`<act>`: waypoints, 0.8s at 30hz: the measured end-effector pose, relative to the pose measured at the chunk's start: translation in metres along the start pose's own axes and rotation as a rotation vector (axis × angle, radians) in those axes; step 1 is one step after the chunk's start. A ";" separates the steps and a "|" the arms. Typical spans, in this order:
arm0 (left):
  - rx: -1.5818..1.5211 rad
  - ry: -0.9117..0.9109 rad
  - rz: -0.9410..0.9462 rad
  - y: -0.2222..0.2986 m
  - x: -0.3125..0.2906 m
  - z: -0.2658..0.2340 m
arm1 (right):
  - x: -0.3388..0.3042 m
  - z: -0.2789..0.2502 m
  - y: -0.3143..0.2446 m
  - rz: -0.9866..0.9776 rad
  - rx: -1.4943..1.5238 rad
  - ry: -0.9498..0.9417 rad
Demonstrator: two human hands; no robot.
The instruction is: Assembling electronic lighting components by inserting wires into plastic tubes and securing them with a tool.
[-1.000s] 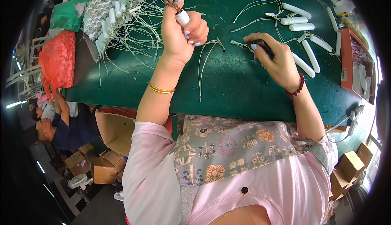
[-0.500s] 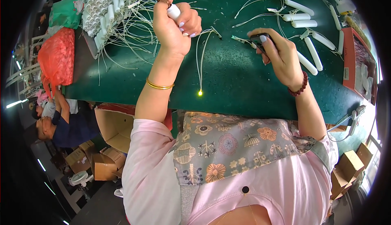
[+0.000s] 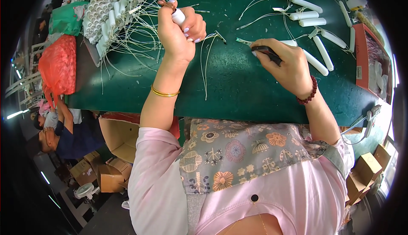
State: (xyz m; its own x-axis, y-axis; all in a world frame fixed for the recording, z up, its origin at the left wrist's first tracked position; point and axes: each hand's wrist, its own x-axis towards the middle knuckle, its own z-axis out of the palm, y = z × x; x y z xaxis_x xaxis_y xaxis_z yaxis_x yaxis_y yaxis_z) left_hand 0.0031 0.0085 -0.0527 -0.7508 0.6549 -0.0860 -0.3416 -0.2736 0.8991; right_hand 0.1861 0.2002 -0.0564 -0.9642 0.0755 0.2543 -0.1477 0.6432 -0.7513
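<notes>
Green worktable (image 3: 238, 90) extended beneath both hands. The left hand (image 3: 179, 34) was held up in a fist, forearm nearly vertical in view, wrist about straight; fingers curled around a white cylinder (image 3: 178, 17), thumb pointing away from the body. The right hand (image 3: 290, 62) angled inward, back uppermost, thumb and bent index finger closed on a black hand tool (image 3: 269, 54); state of its outer fingers could not be told. Paired thin white wires (image 3: 206, 71) ran between the hands.
</notes>
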 end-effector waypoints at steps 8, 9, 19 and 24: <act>0.963 -0.128 -0.028 -0.001 -0.007 0.020 | 0.007 -0.003 0.013 0.104 0.292 -0.009; 1.235 -0.231 0.119 0.009 -0.018 0.036 | 0.007 -0.001 0.011 0.207 0.446 -0.014; 1.865 -0.486 0.415 0.046 -0.060 0.083 | 0.002 0.009 0.017 -0.070 0.217 -0.042; 1.748 -0.589 0.295 0.052 -0.058 0.079 | 0.003 0.005 0.017 -0.021 0.202 -0.056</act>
State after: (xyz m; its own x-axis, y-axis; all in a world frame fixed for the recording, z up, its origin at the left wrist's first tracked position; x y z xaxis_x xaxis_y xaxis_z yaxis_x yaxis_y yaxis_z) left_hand 0.0737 0.0126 0.0327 -0.2729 0.9596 -0.0684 0.9252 0.2812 0.2548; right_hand 0.1798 0.2074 -0.0717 -0.9704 0.0176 0.2407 -0.2033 0.4777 -0.8547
